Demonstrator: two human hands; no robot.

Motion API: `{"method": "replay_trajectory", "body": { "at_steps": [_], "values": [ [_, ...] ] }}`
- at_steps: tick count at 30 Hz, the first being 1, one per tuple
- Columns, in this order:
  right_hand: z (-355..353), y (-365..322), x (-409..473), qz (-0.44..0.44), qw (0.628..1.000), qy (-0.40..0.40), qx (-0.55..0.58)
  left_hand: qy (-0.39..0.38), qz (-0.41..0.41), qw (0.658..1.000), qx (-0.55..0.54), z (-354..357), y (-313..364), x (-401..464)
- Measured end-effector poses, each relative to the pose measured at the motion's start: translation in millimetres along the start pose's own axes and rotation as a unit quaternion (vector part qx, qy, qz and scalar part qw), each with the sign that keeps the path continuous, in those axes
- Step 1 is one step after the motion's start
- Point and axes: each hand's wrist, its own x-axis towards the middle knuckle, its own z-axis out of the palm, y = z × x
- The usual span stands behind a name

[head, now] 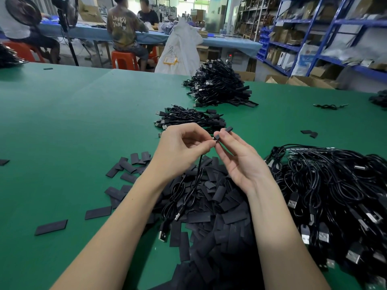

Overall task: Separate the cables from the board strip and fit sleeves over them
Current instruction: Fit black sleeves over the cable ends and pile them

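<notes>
My left hand [184, 147] pinches the small end of a black cable [194, 185], which hangs down in loops to a USB plug near the table. My right hand [236, 158] pinches a short black sleeve [227, 130] between thumb and fingers, its near end meeting the cable tip. Below both hands lies a heap of flat black sleeves [211, 216]. A big tangle of black cables [326, 189] sits at my right, with a green board strip [295, 150] showing at its top edge.
On the green table [62, 143], a small bundle of cables [188, 120] lies just beyond my hands and a larger pile [217, 86] farther back. Loose sleeves scatter to the left. People sit at a blue bench behind; shelving stands at right.
</notes>
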Motion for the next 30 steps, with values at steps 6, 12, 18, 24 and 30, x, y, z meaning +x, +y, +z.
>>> {"method": "replay_trajectory", "body": {
  "at_steps": [6, 12, 18, 24, 30],
  "values": [
    [2, -1, -2, -0.012, 0.999, -0.009, -0.046, -0.001, -0.003, 1.000, -0.016, -2, -4, 1],
    [9, 4, -2, -0.093, 0.987, 0.023, -0.128, 0.014, -0.050, 0.997, -0.057, -1, -12, 2],
    [13, 4, -4, -0.136, 0.981, 0.018, -0.134, 0.029, -0.047, 0.994, -0.096, -1, -14, 4],
    [13, 5, -4, -0.142, 0.978, 0.022, -0.148, 0.030, -0.047, 0.995, -0.088, -1, -15, 5],
    [12, 6, -2, -0.154, 0.980, 0.033, -0.121, 0.015, -0.063, 0.994, -0.088, -2, -11, 6]
  ]
}}
